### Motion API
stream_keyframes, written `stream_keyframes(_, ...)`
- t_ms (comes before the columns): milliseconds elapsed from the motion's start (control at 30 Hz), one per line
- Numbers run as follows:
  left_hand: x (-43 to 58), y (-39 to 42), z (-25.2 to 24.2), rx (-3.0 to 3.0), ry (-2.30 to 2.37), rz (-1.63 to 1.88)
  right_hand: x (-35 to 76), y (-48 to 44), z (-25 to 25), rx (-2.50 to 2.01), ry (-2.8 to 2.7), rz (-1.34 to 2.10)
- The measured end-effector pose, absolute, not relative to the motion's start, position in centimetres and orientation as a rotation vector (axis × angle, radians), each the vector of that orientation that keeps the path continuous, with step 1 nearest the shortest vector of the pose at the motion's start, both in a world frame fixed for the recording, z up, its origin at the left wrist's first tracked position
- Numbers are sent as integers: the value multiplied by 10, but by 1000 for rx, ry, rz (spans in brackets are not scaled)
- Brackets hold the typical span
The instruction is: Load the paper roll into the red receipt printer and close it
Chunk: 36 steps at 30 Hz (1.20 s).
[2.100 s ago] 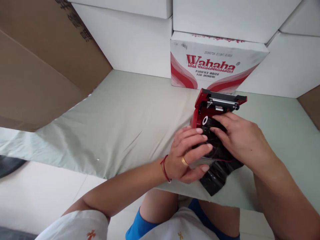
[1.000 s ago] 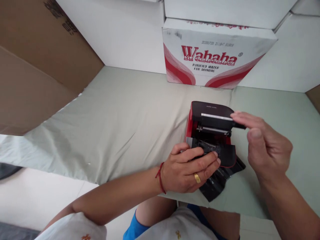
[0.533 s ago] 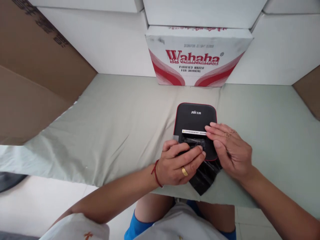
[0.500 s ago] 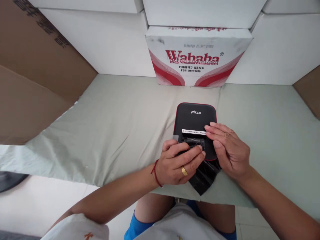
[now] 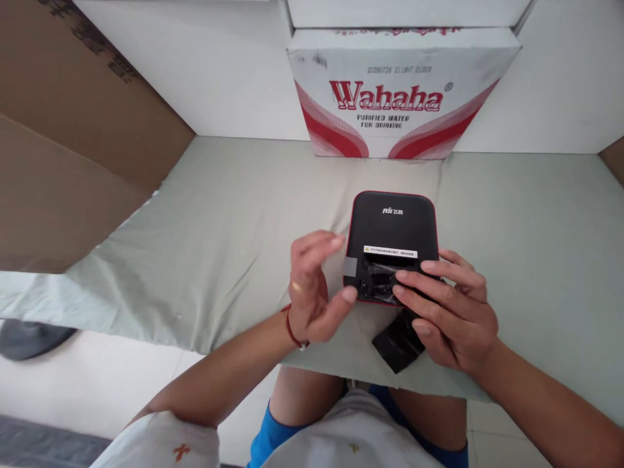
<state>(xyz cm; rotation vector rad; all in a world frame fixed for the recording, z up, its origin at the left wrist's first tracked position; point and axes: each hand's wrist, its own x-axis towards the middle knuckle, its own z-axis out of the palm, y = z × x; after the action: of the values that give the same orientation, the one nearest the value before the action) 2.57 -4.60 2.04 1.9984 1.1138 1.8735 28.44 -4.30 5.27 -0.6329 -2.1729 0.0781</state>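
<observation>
Printer [image 5: 392,227], one: compact, black on top with red edging, lettered "FEIE" in white. It is resting flat on the pale green cloth [image 5: 219,227], sitting between the two hands.

White strip [image 5: 390,251], one: bearing a yellow triangle and fine print, it is running across the printer above the dark front opening [image 5: 383,279], where glossy film is showing. A grey patch [image 5: 350,267] is marking the left edge.

Left hand [image 5: 316,283]: released, thumb and fingers standing apart. The printer is lying just to the right of this loose curve, the thumb tip reaching its near left corner (touching or only close, one cannot tell). A red cord [image 5: 291,328] is circling the wrist.

Right hand [image 5: 453,305]: fingers stretching over the printer's near right corner, two fingertips reaching to the opening. The printer is thus lying partly beneath these fingers; whether they are pinching anything cannot be told.

Black sheet [image 5: 397,344], one: glossy, lying on the cloth in front of the printer, its right end passing beside or under the right thumb (the overlap is hiding which).

Printed box [image 5: 390,136], one: white and red, marked "Wahaha", standing behind the printer and apart from it.

Brown carton [image 5: 73,130], one: standing at far left, well away from both hands.
</observation>
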Motion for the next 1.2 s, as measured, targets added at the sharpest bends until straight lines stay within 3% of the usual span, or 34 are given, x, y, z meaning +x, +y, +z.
stream_keyframes(300,26,-25,12,1112,791,1374,283,-50,57,-641,-2162,69)
stream_keyframes(800,29,-19,17,858,663,1258,289,-37,64,-427,-2284,37)
stream_keyframes(900,32,-18,15,847,605,1260,290,-34,79,-423,-2297,164)
stream_keyframes(1067,37,-13,12,758,577,1339,278,-16,123,-859,-2255,470)
stream_keyframes(1200,41,-9,8,714,670,1366,244,12,141,-1414,-2598,294)
